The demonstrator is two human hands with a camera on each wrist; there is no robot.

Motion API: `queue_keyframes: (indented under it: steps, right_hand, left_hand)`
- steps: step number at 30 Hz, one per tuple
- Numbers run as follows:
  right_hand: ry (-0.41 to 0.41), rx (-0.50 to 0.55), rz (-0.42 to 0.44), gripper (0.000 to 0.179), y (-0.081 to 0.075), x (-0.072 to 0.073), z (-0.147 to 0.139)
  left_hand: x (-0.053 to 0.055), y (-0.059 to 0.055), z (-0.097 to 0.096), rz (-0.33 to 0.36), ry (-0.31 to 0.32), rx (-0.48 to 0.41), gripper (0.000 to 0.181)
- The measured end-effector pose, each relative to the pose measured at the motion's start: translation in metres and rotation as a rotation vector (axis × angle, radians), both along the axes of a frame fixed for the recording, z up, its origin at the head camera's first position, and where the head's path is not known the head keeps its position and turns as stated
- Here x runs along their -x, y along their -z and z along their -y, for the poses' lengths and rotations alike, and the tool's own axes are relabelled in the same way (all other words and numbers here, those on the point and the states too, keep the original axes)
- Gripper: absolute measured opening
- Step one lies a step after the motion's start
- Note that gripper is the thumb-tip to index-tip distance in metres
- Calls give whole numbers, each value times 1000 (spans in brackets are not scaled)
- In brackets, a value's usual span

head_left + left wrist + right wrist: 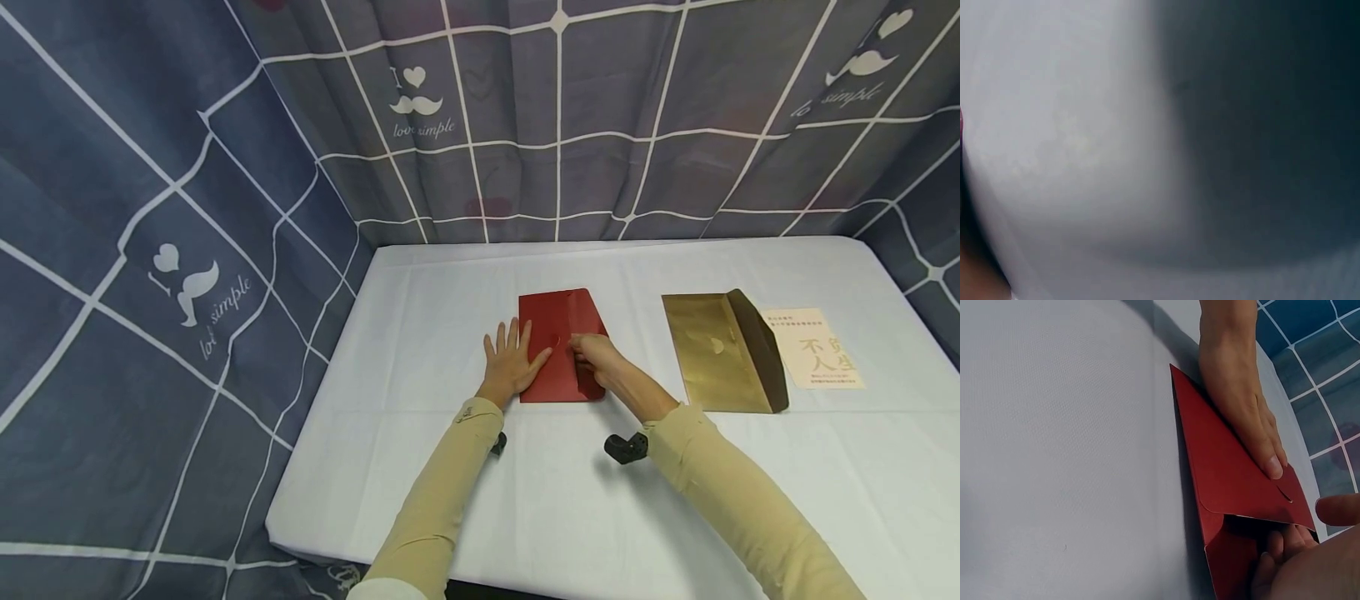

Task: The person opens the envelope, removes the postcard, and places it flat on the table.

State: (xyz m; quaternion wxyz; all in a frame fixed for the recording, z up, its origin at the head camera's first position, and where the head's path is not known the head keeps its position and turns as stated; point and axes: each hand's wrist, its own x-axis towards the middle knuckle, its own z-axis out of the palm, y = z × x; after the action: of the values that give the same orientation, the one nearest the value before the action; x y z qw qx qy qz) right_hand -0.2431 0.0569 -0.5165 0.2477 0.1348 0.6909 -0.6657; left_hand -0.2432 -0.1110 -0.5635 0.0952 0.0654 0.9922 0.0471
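Note:
A red paper envelope (546, 310) lies on the white table, its flap folded out to the right. On its left part rests my left hand (510, 362), palm down with the fingers spread. At the envelope's mouth my right hand (598, 354) holds the edge of the front panel. In the right wrist view, curled fingers (1288, 544) reach into the dark opening of the red envelope, with the thumb (1338, 510) above the panel edge. A short curved slit shows beside the left thumb. The left wrist view is blurred and mostly white and dark.
To the right lies a gold envelope (701, 350) with its dark flap unfolded. A cream printed card (813, 346) lies partly behind that flap. White cloth covers the table (450, 275). Grey-blue checked curtains (510, 100) hang at the back and both sides.

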Motion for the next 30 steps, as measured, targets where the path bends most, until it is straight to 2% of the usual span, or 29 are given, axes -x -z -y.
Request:
queue_keyframes:
  steps: [8, 15, 24, 30]
  right_hand:
    - [59, 9, -23, 54, 3, 0, 0]
    - [91, 13, -30, 52, 5, 0, -1]
    - [151, 57, -6, 52, 6, 0, -4]
    - [130, 54, -14, 53, 5, 0, -4]
  left_hand:
    - [1, -1, -2, 44, -12, 9, 75]
    - [0, -3, -3, 20, -13, 8, 75]
    - [-1, -3, -2, 24, -20, 7, 76]
    - [0, -4, -2, 41, -20, 27, 76]
